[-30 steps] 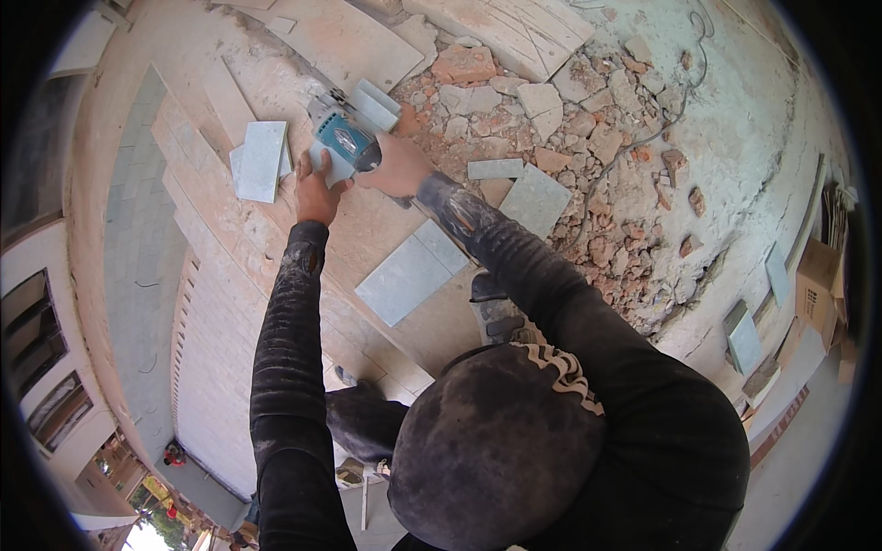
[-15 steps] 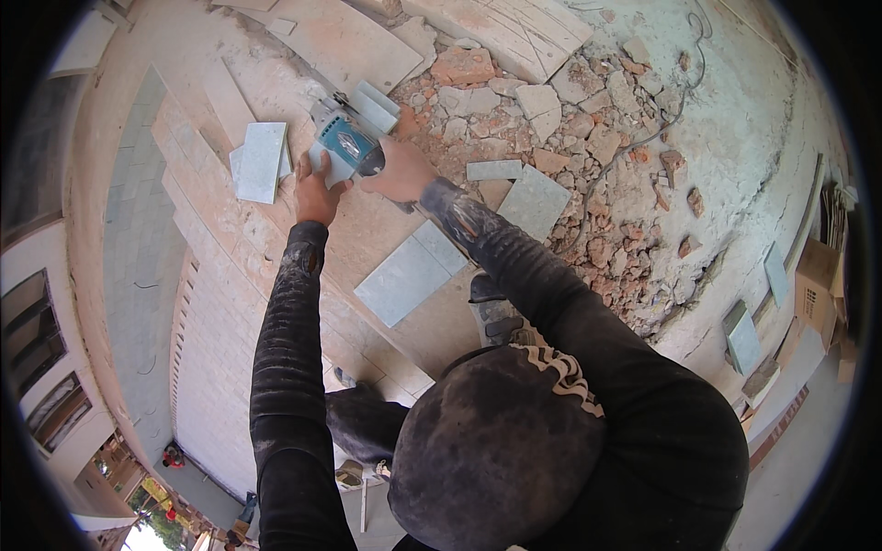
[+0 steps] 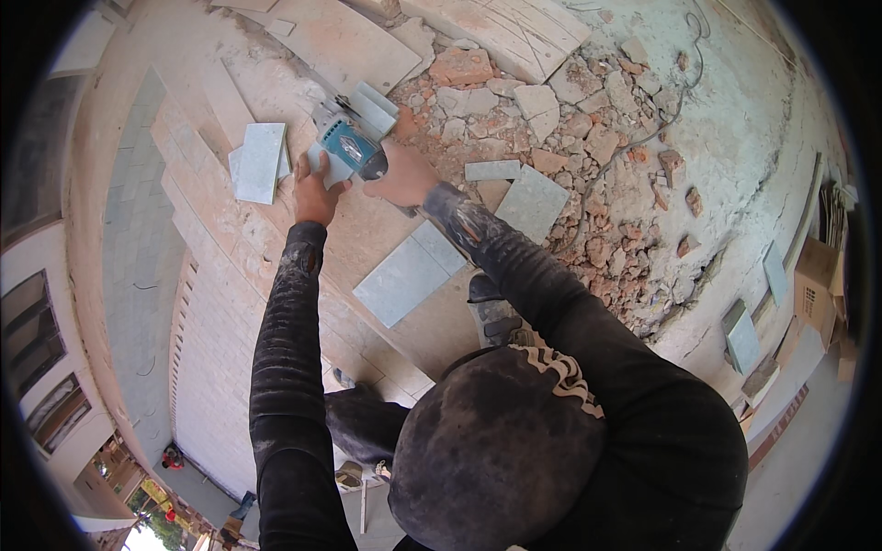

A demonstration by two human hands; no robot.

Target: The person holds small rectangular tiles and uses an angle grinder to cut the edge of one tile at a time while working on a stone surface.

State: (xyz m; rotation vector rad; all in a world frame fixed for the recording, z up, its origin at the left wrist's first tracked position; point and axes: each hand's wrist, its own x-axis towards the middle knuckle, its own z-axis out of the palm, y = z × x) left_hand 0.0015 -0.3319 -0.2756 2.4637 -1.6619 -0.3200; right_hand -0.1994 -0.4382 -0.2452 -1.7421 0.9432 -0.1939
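Apparently a cutting step, with a teal power tool [image 3: 353, 145] set over a pale grey tile [image 3: 336, 170], both in the upper centre of the frame. Right hand [image 3: 404, 174]: closed around the rear of the tool. Left hand [image 3: 317, 190]: spread wide over the near left part of the tile, seemingly as a steadying weight; firmness of pressure impossible to tell. For a clean edge, press the tile flat, feed the tool evenly along one straight line, and avoid any twist of the right wrist. Keep the left fingertips clear of the metal head [image 3: 329, 112], too blurred for a reading of the blade. At upper right, over rubble [image 3: 537, 103]: a grey cord [image 3: 681, 114], best left slack and away from the cut.
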